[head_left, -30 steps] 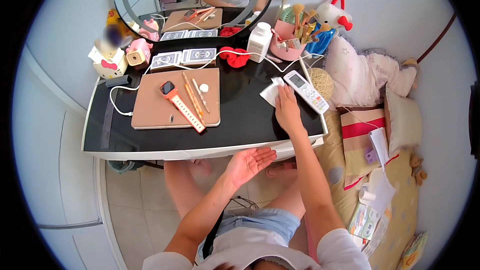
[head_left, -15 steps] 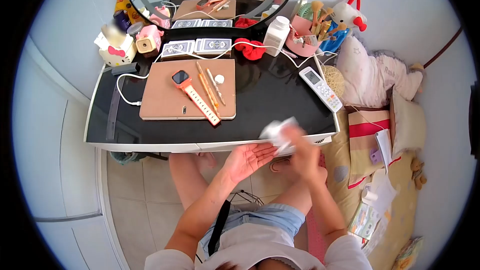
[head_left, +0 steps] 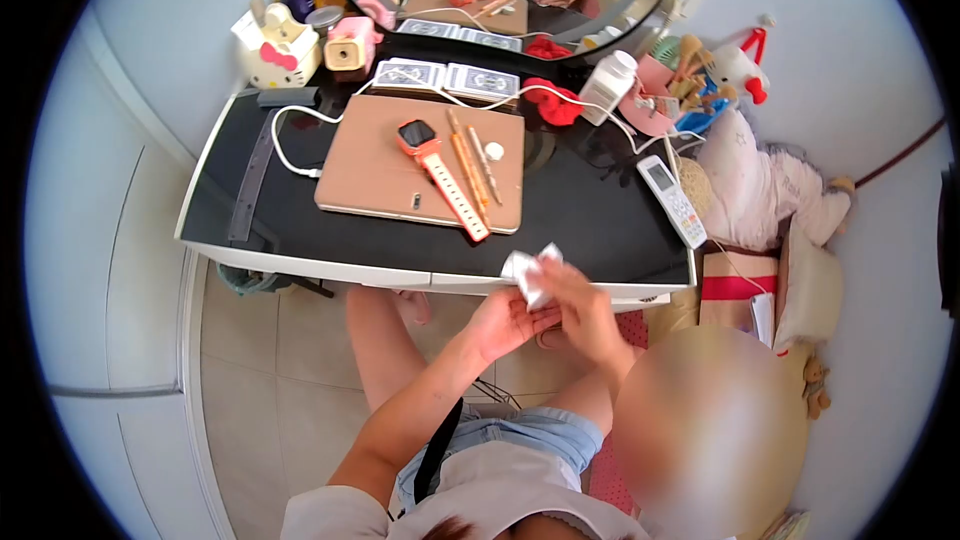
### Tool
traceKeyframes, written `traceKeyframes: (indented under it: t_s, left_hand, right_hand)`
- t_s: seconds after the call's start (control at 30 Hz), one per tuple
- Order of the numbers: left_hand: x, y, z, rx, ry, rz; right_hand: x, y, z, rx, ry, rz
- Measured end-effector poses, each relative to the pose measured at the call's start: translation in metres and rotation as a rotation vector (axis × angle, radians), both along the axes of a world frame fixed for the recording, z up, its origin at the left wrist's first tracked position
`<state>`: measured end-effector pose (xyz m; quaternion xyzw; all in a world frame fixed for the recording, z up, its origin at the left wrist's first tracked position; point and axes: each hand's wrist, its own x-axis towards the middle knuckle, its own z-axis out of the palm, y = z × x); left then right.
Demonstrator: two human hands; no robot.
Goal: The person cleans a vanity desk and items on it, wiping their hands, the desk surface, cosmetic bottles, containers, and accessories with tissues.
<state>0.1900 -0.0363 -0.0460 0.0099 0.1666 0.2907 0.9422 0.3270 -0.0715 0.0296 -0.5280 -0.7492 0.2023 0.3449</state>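
Note:
Pinched in my right hand [head_left: 588, 312] is a crumpled white tissue [head_left: 528, 278], held just off the front edge of the desk. My left hand [head_left: 503, 324] is turned palm up right below it, fingers stretched out and slightly curled. The tissue's lower end reaches the left fingers and seems to touch them. Beyond both hands, a brown tablet case [head_left: 365, 165] lies on the black desktop, bearing an orange watch [head_left: 440, 180], an orange pen [head_left: 468, 168], a thinner pen [head_left: 483, 165] and a small white round piece [head_left: 494, 151].
A remote control [head_left: 671, 202] lies at the desk's right edge, a black ruler [head_left: 253, 180] at the left. Along the back stand playing cards [head_left: 482, 82], a red scrunchie [head_left: 552, 103], a white bottle [head_left: 608, 87] and a round mirror [head_left: 660, 0]. A blurred patch hides the lower right.
My right hand has come down and left, bringing the tissue to the left fingers. The view has shifted, so the desk appears turned and farther right. A blurred patch now covers the bed side.

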Motion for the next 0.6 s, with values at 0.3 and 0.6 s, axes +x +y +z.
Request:
traceKeyframes:
  t_s: [0.3, 0.6]
  left_hand:
    - [-0.055, 0.003, 0.003, -0.028, -0.227, 0.02]
    - [-0.344, 0.004, -0.035, 0.185, -0.034, 1.211]
  right_hand:
    - [0.074, 0.012, -0.015, 0.275, -0.002, -0.815]
    - [-0.074, 0.011, -0.024, 0.245, -0.17, -0.455]
